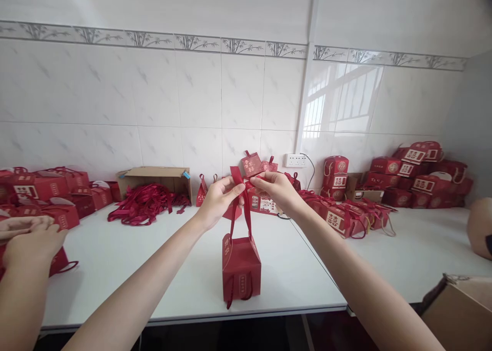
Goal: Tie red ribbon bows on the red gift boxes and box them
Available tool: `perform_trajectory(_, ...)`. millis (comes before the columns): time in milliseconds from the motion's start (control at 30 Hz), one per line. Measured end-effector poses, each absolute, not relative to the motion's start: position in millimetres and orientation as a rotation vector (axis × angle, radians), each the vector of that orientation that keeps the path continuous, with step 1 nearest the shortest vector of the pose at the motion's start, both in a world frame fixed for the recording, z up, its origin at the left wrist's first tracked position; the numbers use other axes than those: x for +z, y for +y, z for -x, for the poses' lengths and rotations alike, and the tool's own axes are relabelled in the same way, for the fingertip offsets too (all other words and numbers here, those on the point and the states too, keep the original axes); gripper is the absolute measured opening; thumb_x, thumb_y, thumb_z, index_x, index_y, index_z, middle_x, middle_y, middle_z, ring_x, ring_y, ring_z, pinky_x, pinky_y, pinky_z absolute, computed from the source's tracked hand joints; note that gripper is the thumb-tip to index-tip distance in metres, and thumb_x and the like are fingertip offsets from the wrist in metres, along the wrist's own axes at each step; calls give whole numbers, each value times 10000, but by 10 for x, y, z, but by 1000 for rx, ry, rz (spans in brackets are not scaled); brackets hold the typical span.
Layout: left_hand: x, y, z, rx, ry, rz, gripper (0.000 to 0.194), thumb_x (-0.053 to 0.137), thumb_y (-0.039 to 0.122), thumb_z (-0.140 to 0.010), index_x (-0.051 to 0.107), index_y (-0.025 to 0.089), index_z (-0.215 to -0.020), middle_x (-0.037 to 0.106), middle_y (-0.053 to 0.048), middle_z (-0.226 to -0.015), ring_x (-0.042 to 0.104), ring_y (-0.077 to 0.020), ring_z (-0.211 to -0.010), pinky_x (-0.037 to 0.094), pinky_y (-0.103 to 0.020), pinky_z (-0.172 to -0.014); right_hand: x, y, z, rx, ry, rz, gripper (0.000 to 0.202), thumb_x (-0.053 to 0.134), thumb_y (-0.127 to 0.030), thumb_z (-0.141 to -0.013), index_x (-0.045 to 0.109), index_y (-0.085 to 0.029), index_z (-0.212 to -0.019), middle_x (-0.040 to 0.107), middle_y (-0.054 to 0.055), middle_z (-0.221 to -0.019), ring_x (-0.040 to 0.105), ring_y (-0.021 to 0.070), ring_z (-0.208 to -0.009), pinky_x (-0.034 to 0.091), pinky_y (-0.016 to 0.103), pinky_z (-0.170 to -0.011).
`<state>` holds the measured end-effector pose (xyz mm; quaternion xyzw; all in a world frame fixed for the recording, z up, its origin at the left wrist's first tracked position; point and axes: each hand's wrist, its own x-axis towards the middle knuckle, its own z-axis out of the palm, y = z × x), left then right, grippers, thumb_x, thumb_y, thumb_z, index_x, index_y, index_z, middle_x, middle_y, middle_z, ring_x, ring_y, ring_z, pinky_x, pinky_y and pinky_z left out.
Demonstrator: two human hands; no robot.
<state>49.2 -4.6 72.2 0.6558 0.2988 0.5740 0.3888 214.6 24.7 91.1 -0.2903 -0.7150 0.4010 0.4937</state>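
A small red gift box (241, 269) with gold lettering stands near the table's front edge, a dark cord loop on its front face. From its top a red ribbon (248, 219) runs up to both my hands. My left hand (219, 200) pinches the ribbon between thumb and fingers. Close beside it, my right hand (274, 187) pinches the same ribbon, the fingertips of the two hands almost touching. The ribbon is looped where they meet; my fingers partly hide how it is crossed there.
Loose red ribbons (140, 205) spill from a cardboard box (154, 172). Red boxes are piled at the left (46, 182) and the right (418, 179). Another person's hands (33, 241) work at the far left. A brown carton (461, 307) is at the lower right, below a power strip (295, 160) on the wall.
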Motion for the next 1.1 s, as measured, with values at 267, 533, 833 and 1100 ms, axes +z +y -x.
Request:
perform_trajectory(267,720,-23,-528,1487,636,-1405,373,771,411,-619,571,140,-779,592,9,-727,556,-92,-627,461,-216,-574,767,14,-2144,269,-1994,503,155,672,-348,-759,681,-203,-709,584,44,-822,546,183,-851,449,342,-788)
perform_trajectory(533,731,-71,-464,1422,725,-1784,324,675,438,-731,558,151,-827,599,11,-702,565,-105,-685,457,-222,-655,603,121,-2097,1037,-1838,451,373,680,-485,-711,548,-189,-894,600,34,-923,593,165,-875,477,326,-798)
perform_trajectory(833,762,-133,-491,1403,884,-2085,263,629,411,-773,561,158,-804,672,-38,-770,614,-140,-699,486,-253,-669,529,126,-1969,580,-1863,781,103,592,-257,-734,506,-201,-742,536,-66,-553,532,108,-497,401,225,-510)
perform_trajectory(1100,729,-118,-464,1499,847,-1984,293,664,425,-741,584,150,-805,697,-56,-788,657,-175,-762,514,-285,-724,582,-24,-2035,693,-1841,689,178,550,-298,-796,668,-169,-830,703,29,-776,665,193,-809,505,296,-744)
